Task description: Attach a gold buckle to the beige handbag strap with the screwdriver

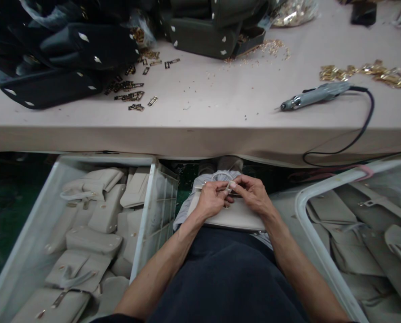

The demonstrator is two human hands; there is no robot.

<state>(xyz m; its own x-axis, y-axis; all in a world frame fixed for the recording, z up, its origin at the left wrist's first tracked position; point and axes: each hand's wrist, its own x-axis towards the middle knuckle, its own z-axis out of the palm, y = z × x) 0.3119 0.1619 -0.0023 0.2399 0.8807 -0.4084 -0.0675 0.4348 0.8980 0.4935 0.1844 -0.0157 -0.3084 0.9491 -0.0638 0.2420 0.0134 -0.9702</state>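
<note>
Left hand [211, 198] and right hand [254, 194] pinch a small pale piece [229, 186] at the beige bag [235, 218], lower centre. Looks like fitting; next probably calls for steady alignment.

The person wears a plain dark navy top [234, 278], softly creased across the front. A sleeve [115, 319] of the same dark shade ends above the bare forearm. The left hand [213, 197] and right hand [253, 193] are bare. Pale grey, wrinkled trousers [183, 219] cover the legs; the shoes [232, 163], below the desk's [200, 117] front edge, look brownish and round-toed.
</note>
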